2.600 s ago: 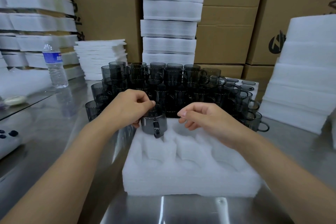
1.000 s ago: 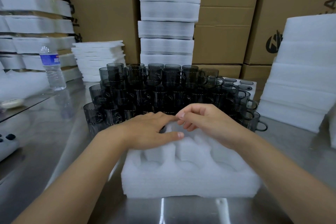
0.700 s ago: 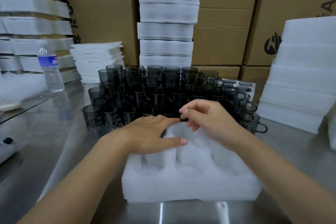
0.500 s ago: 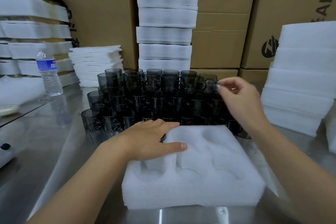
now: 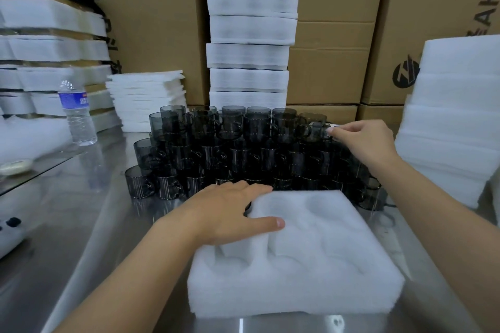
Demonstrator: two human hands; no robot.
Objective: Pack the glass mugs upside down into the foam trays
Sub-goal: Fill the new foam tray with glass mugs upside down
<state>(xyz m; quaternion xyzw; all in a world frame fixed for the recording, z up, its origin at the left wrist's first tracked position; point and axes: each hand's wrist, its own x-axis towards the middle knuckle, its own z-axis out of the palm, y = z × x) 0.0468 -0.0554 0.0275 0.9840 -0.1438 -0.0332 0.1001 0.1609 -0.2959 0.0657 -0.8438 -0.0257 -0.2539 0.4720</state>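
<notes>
Smoky grey glass mugs (image 5: 230, 149) stand stacked in tiers on the steel table (image 5: 81, 224), just beyond the far edge of the white foam tray (image 5: 311, 265). They look hard, slick and easy to chip; I'd take each by the handle or round the body. Left hand (image 5: 224, 213) lies flat, fingers straight, on the tray's far left corner, gripping nothing. Right hand (image 5: 362, 143) reaches a top-tier mug (image 5: 315, 127) at the right, fingertips drawn together on it; blur hides whether they hold. Cardboard boxes (image 5: 332, 35) behind show cut-off Chinese characters, "4.", "AH" and a round black logo.
</notes>
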